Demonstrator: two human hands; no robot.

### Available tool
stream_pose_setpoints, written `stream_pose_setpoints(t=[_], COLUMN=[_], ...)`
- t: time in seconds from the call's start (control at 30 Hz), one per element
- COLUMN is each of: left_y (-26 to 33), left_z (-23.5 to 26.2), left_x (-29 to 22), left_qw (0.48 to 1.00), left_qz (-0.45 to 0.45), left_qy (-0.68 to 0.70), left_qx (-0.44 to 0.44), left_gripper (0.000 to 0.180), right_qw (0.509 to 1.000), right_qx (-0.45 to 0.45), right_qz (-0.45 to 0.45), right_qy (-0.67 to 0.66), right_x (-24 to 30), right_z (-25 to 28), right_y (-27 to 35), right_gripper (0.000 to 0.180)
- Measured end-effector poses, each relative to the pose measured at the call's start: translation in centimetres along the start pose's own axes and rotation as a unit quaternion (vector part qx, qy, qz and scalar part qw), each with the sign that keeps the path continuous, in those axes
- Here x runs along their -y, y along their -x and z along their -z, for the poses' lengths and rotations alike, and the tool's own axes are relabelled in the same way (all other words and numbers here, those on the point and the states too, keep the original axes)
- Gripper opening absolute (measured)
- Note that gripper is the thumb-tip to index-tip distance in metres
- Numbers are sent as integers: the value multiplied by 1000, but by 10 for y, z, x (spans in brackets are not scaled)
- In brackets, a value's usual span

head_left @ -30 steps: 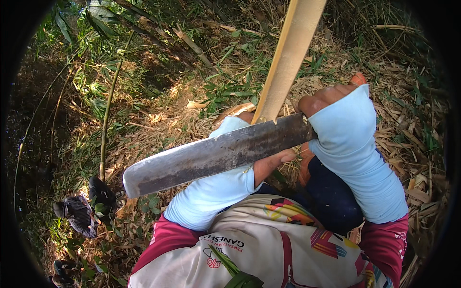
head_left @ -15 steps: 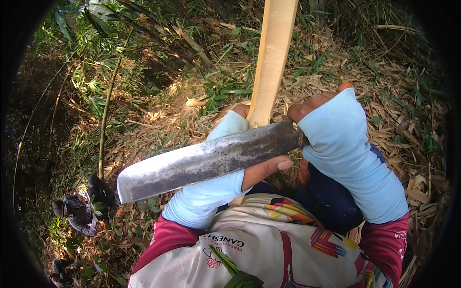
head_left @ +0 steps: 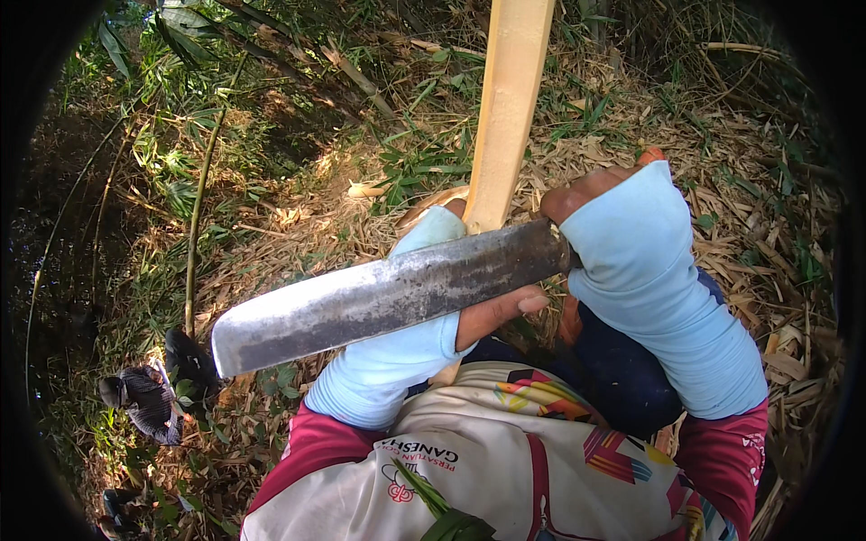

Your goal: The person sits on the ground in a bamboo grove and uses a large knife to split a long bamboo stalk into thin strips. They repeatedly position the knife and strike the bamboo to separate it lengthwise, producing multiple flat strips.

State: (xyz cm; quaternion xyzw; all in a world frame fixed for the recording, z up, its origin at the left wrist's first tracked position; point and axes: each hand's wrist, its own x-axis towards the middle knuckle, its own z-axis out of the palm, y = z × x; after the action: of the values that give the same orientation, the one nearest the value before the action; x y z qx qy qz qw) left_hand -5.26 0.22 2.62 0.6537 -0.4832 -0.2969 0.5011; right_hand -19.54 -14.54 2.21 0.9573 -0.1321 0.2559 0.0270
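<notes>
light-blue arm covers (head_left: 654, 270), maroon sleeves (head_left: 724, 451)

My right hand (head_left: 597, 197) is curled into a fist, my right forearm (head_left: 708, 334) bent inward from the near right. My left hand (head_left: 478, 323) sits just left of it, thumb (head_left: 516, 305) stretched rightward; my left forearm (head_left: 365, 379) slants in from the near left.
</notes>
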Motion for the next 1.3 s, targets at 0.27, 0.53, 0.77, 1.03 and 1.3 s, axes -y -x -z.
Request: stream_pose_setpoints(t=[0.27,0.53,0.77,1.03,1.3], left_y=[-1,-1,-6,-4,-5], left_z=[2,-2,7,3,7], left_x=[13,5,20,11,22], left_qw=[996,1000,1000,999,997], left_qz=[-42,5,-16,18,-37], left_qy=[-83,13,-5,27,-51], left_qx=[7,8,23,26,50], left_gripper=[44,49,59,64,63], right_qw=[1000,1000,993,995,996], right_qx=[-15,-7,-45,-43,-41], right_qz=[-7,-13,13,8,5], right_qy=[1,-21,-109,-91,-73], right_x=[-2,-1,-2,-2,-1], right_z=[-3,-5,-13,-13,-11], right_y=[2,2,0,0,0], right_gripper=[13,13,16,17,15])
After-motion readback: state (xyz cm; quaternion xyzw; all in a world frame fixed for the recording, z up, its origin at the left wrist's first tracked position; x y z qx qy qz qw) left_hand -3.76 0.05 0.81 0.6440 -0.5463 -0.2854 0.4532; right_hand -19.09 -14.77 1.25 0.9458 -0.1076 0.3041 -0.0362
